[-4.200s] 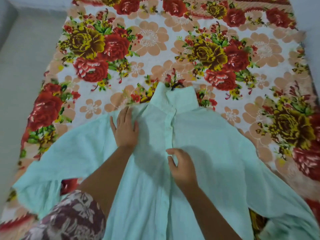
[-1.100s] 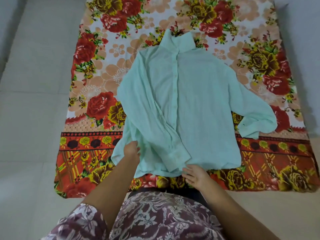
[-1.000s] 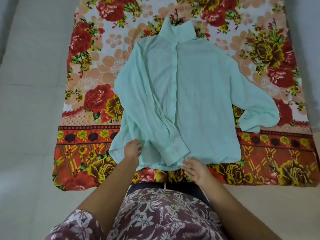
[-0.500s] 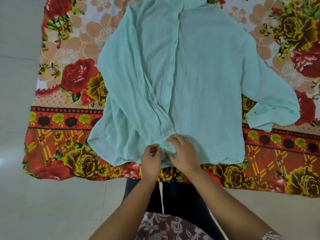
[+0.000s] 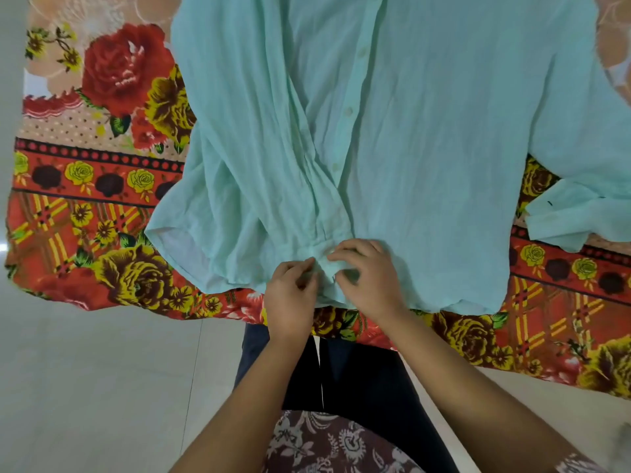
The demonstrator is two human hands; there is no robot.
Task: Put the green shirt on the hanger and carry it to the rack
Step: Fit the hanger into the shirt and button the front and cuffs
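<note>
Starting at the left, I am seeing pale floor (image 5: 85, 370) and the floral sheet (image 5: 102, 199) spread over it. The green shirt (image 5: 426, 148) is lying flat on the sheet, front up, with the sleeve on the left folded in over the body. My left hand (image 5: 292, 295) is pinching the bottom hem just left of the button row (image 5: 348, 110), fingers curled into the cloth. My right hand (image 5: 370, 281) is working just beside it, pinching the hem on the other side (I am judging it is at the lowest button). The shirt's long axis is running straight away from both hands, so neither is nearer. Further right, the other sleeve's cuff (image 5: 573, 216) is lying on the sheet. No hanger, rack or container is showing.
</note>
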